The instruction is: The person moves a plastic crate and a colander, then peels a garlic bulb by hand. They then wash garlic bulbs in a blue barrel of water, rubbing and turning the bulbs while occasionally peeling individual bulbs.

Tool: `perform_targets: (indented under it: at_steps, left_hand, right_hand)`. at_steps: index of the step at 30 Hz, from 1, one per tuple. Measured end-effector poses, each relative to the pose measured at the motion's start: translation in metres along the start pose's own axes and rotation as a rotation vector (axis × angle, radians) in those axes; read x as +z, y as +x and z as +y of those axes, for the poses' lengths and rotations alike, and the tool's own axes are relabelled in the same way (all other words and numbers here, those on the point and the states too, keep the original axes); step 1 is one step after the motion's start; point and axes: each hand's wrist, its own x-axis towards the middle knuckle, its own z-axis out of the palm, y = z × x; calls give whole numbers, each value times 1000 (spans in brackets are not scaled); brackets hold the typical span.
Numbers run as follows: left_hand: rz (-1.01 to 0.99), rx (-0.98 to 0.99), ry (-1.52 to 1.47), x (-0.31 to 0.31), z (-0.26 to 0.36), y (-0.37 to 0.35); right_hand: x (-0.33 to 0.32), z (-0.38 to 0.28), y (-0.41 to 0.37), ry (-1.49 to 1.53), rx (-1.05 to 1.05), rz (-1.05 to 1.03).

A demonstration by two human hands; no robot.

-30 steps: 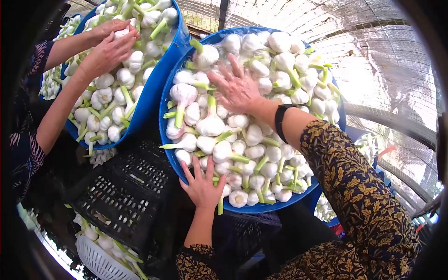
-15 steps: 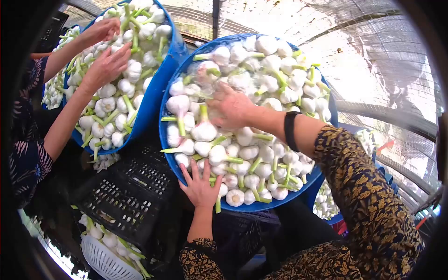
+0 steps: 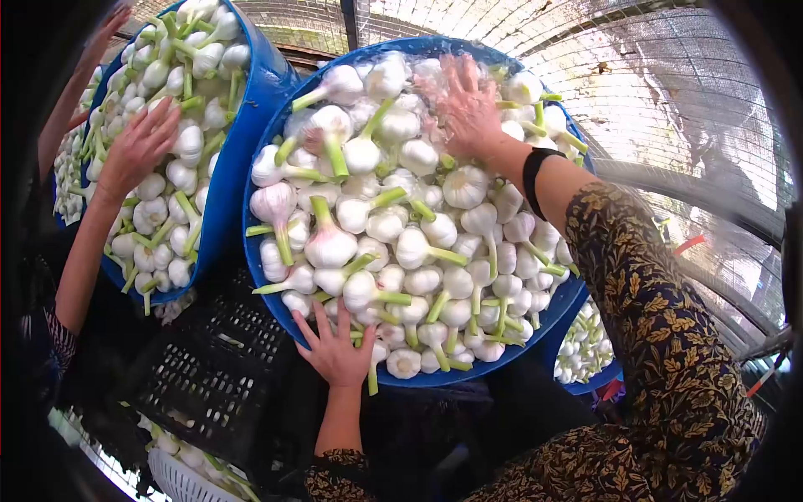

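White garlic bulbs (image 3: 414, 248) with cut green stems fill a large round blue tub (image 3: 452, 379) in front of me. My left hand (image 3: 339, 351) rests at the tub's near left edge, fingers spread over the bulbs and holding none. At the far side, my right hand (image 3: 468, 109) reaches in among the bulbs with its fingers stretched apart. Water splashes around it and blurs the bulbs nearby. Neither hand grips a bulb.
Another person's hand (image 3: 146, 138) is over garlic in a second blue tub (image 3: 244, 109) at left. Black plastic crates (image 3: 222, 372) and a white slotted basket (image 3: 180, 484) with garlic stand below. More garlic (image 3: 583, 347) sits in a tub at right.
My right hand has moved away from me toward the tub's far edge, its fingers spreading. The bulbs there have shifted. My left hand stays at the near edge. The other person's hands moved apart.
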Motion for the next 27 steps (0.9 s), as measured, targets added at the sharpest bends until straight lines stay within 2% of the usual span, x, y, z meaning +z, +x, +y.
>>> perform_targets:
  at_steps: [2,3,6,8,10,11,12,14,16,18,20,22,24,25,27]
  left_hand:
    - [-44,-10,35,-4,2,0]
    - [-30,-5,29,-4,3,0]
    - [-20,-17,-2,-1,0,0]
    - [-20,-27,-1,2,2,3]
    - [-11,-12,61,0,0,0]
    - [4,-11,61,2,0,-1]
    - [39,-1,52,2,0,-1]
    - [34,-18,16,1,1,-2]
    - [36,-14,18,0,1,-3]
    - [30,-26,28,5,2,-2]
    - [70,0,27,6,0,-3]
    - [25,-14,120,1,3,-3]
    - [26,-9,70,1,4,-3]
    - [33,0,72,1,11,-2]
    - [263,-134,-188,-11,15,-3]
  right_hand:
    - [24,-1,-3,61,-19,117]
    - [4,-3,-9,32,-3,-15]
    - [-15,4,-52,-26,-105,-71]
    - [-8,2,-49,20,-104,-31]
    - [-7,-3,-33,2,-32,-252]
    - [7,2,-35,39,-86,-139]
    - [-5,-1,-41,39,-89,-141]
    - [-29,-8,-66,208,34,-274]
    - [-56,-22,-125,239,-55,-165]
    - [-38,-31,-152,185,-138,-84]
    - [-14,-37,-146,137,-133,-51]
    - [-1,-44,-139,86,-128,-2]
    - [-10,-37,-143,200,-124,-65]
    - [-22,-32,-149,211,-103,-256]
    - [-65,-17,-209,161,-193,-121]
